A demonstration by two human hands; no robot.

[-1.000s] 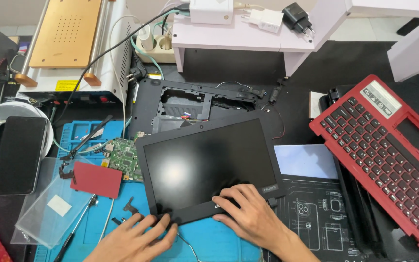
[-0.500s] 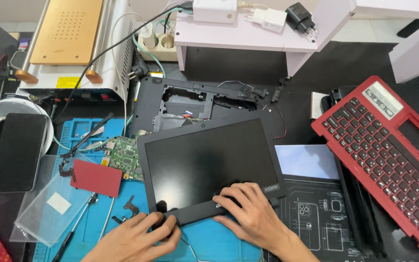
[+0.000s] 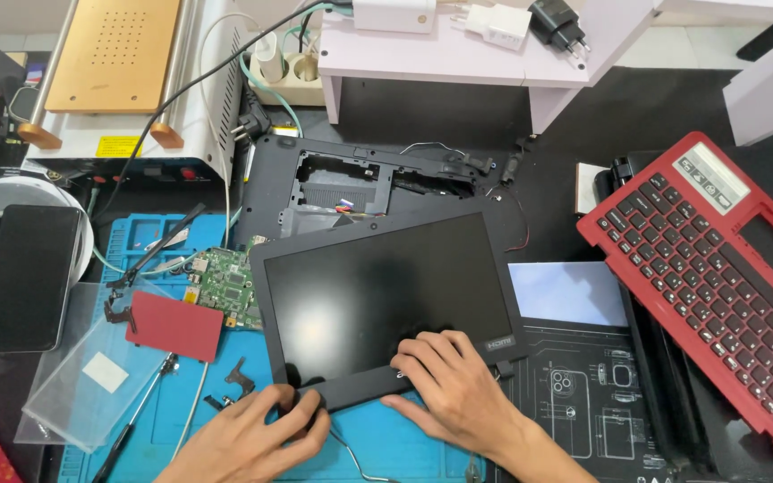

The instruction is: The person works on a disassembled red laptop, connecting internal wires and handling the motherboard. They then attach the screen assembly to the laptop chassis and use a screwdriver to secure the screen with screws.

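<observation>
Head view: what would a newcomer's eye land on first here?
The black laptop screen panel at centre, with the left hand at its lower-left corner and the right hand on its bottom edge. Next, the red keyboard cover tilted at right, and the green circuit board on the blue mat.

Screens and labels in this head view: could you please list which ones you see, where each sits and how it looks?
Laptop screen panel: centre, dark, black bezel; left hand and right hand on its lower edge.
Phone: far left, black, screen dark.
Yellow label: front of the white machine, upper left, rectangular.
White sticker: on the clear plastic sheet, lower left.
Pale blue sheet: right of the panel, blank.
</observation>
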